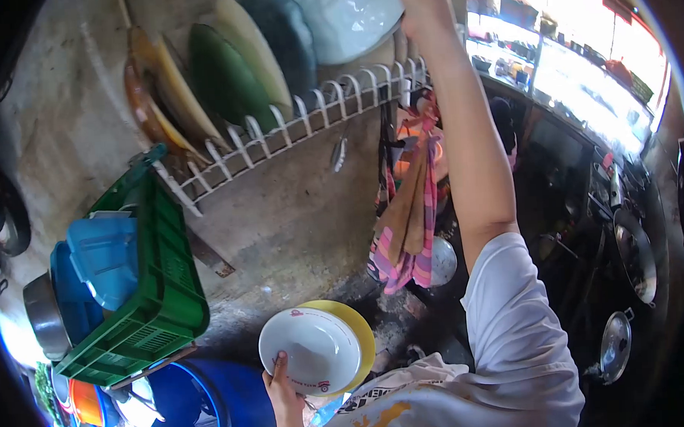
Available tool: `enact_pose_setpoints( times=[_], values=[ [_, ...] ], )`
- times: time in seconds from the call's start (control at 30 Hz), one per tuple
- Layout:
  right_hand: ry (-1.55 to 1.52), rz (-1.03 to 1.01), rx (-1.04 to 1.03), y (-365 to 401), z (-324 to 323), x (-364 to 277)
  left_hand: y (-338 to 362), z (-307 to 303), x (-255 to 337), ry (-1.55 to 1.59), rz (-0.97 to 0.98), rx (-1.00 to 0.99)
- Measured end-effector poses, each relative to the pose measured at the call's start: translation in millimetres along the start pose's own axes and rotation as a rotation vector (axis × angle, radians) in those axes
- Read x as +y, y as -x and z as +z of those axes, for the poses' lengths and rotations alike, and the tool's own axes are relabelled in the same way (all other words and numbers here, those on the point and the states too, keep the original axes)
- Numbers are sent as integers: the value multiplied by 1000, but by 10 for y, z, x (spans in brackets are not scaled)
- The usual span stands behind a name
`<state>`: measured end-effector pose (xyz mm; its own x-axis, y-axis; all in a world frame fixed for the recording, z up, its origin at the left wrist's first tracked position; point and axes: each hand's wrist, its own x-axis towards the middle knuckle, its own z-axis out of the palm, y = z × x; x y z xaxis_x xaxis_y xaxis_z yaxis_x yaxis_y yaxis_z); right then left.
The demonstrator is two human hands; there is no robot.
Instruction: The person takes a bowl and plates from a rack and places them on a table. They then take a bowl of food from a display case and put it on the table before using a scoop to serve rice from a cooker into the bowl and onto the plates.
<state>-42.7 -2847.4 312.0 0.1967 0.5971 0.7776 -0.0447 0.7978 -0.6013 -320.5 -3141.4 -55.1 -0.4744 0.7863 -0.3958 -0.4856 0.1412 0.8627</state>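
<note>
My left hand [283, 384] grips the rim of a white bowl [309, 345] with red print, its thumb on the inner side. A yellow plate [363, 338] lies directly behind the bowl. My right arm stretches up to the top of the view, where my right hand [423, 4] is partly cut off by the frame edge beside a large pale plate [349, 18]. That plate stands in a white wire rack [307, 123] on the wall; whether my fingers hold it is not visible. A green plate [225, 77] and several others stand upright further left in the rack.
A green crate [162, 290] with blue containers [103, 258] hangs at the left. Below it stands a blue barrel [220, 402]. Colourful cloths [410, 210] hang under the rack's right end. Pans [634, 254] and a lid [615, 346] are on the right.
</note>
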Motion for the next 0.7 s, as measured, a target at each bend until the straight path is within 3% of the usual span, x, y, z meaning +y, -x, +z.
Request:
enact_pose_setpoints(
  times=[0.07,0.17,0.23,0.33,0.4,0.47,0.6,0.63,0.7],
  values=[
    [-276,46,68,123,-177,-189,4,72,-39,-17,-9,50],
    [208,-277,22,316,-880,-372,8,233,-103,-49,-20,42],
    [1054,-639,185,541,-1300,-499,2,361,-152,-60,-10,-41],
    [57,-308,101,825,-2647,-317,11,629,-280,-75,-15,-130],
    [-246,-189,308,1087,-3059,-324,-14,855,-432,-112,-19,-168],
    [-149,-136,617,1531,-3287,-436,-13,1179,-579,-112,-33,-248],
    [924,-79,570,2323,-4195,-314,80,2006,-905,-198,-112,-328],
    [1049,33,601,2425,-4350,-292,104,2221,-1001,-231,-136,-347],
    [584,248,905,2573,-4591,-73,81,2603,-1253,-299,-151,-393]
  ],
)
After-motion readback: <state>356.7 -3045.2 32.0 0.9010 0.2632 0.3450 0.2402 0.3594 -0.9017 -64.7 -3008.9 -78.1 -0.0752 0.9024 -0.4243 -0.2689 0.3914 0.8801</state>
